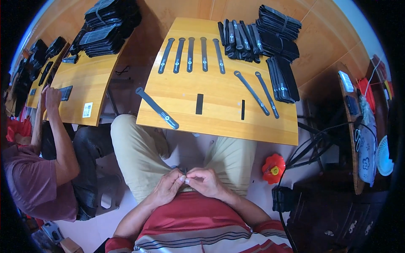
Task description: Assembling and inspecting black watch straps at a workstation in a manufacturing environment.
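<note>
Over my lap, my left hand and my right hand meet, thumbs and fingertips pinched together. Something small and dark shows a little between the fingertips, too small to name. On the yellow wooden table ahead, several grey straps with a loop end lie in a row, one of them a middle strap. A single strap rests slantwise at the near left corner. Two more, a right strap and a thinner-looking one, slant at the right. Two short black strips, one wider strip and a narrow strip, lie near the front edge.
Piled strap bundles and a fanned bundle fill the table's right back. At left, a co-worker sits at another table with stacked straps. A red flower-shaped object and black cables are at right, beside a dark cabinet.
</note>
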Demonstrator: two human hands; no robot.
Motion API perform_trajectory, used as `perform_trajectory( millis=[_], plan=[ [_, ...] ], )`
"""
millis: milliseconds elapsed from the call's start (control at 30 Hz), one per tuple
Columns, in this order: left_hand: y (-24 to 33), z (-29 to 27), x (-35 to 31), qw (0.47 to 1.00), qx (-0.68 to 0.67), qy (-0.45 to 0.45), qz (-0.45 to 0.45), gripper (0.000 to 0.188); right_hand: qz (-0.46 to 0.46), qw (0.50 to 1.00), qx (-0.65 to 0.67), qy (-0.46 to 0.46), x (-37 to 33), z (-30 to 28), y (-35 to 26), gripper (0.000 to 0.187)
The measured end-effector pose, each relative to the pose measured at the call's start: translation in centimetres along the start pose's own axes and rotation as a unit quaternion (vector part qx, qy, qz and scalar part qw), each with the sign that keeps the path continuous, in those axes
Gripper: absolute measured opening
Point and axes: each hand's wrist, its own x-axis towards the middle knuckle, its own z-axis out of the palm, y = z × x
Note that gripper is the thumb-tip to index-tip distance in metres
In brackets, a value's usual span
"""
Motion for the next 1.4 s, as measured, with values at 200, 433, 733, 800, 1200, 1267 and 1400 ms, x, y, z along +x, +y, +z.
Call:
perform_trajectory(
  millis=[200,433,733,800,1200,1267,1400],
  plan=[
    [0.0,0.0,0.1,1.000,0.016,-0.014,-0.003,0.021,-0.004,1.000,0.003,0.008,-0.1,0.1,0.4,0.016],
    [-0.1,0.2,0.2,1.000,0.023,-0.016,-0.012,0.022,0.016,0.999,-0.011,-0.032,-0.1,-0.7,0.2,0.012],
    [-0.3,0.4,0.4,0.999,0.037,-0.024,-0.016,0.019,0.036,0.997,0.035,-0.052,-0.4,-0.8,1.2,0.013],
    [-0.4,0.4,0.4,0.999,0.033,-0.030,-0.022,0.018,0.057,0.994,0.063,-0.064,-0.3,-0.9,1.0,0.013],
    [-0.1,0.4,0.7,0.997,0.057,-0.035,-0.027,0.018,0.092,0.984,0.143,-0.042,0.0,-0.8,2.8,0.016],
    [-0.2,0.4,0.7,0.997,0.049,-0.037,-0.036,0.019,0.091,0.986,0.133,-0.053,0.1,-0.9,3.1,0.017],
    [-0.2,0.3,0.7,0.997,0.064,-0.040,-0.031,0.018,0.088,0.987,0.117,-0.061,0.1,-0.9,3.6,0.018]
  ],
)
